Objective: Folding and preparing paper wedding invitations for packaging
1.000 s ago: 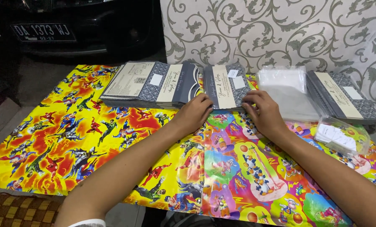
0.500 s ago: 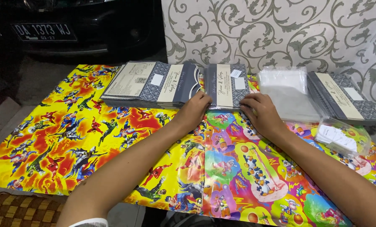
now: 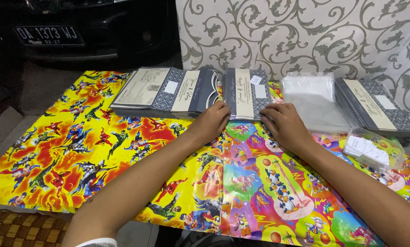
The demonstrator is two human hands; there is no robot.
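Note:
A small stack of grey patterned cards with a cream band (image 3: pixel 246 93) lies at the far middle of the table. My left hand (image 3: pixel 211 121) rests at its near left corner, fingers touching the edge. At its near right corner my right hand (image 3: pixel 285 123) lies with fingers spread, touching the stack's front edge. Neither hand lifts anything. A wider spread of the same cards (image 3: pixel 166 90) lies to the left, just beyond my left hand.
A stack of clear plastic sleeves (image 3: pixel 312 98) and another pile of grey cards (image 3: pixel 374 105) lie to the right. A clear bag of small white labels (image 3: pixel 372 148) sits near the right edge. Bright cartoon-print sheets (image 3: pixel 76 151) cover the table. A patterned wall stands behind, a dark car at back left.
Both hands have slid slightly forward against the middle stack's near edge, squaring it. Nothing else has moved.

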